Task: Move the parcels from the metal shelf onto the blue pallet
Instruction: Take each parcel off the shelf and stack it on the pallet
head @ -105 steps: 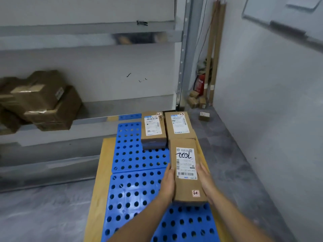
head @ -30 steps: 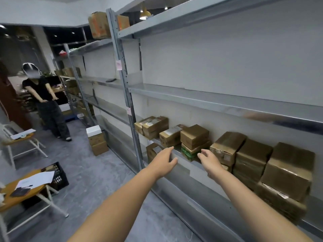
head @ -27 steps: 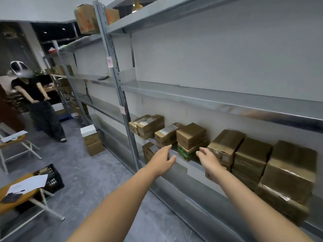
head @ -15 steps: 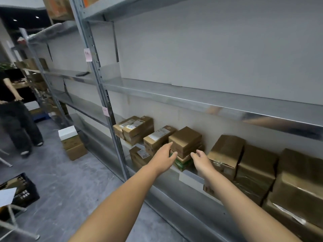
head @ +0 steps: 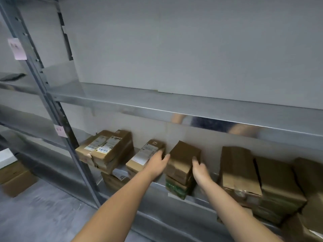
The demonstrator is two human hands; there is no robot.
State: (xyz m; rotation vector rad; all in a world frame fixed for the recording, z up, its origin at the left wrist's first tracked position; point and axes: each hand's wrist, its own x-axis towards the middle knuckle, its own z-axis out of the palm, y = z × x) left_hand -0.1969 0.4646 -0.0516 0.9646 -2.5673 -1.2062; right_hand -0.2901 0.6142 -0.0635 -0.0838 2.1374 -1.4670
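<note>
The left hand (head: 158,163) and right hand (head: 199,170) have reached the top parcel (head: 183,158) on the shelf (head: 174,206), grips apart.

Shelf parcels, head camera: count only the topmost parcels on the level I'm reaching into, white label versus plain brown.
White-labelled tops: 3
Plain brown tops: 4
Total: 7
</note>
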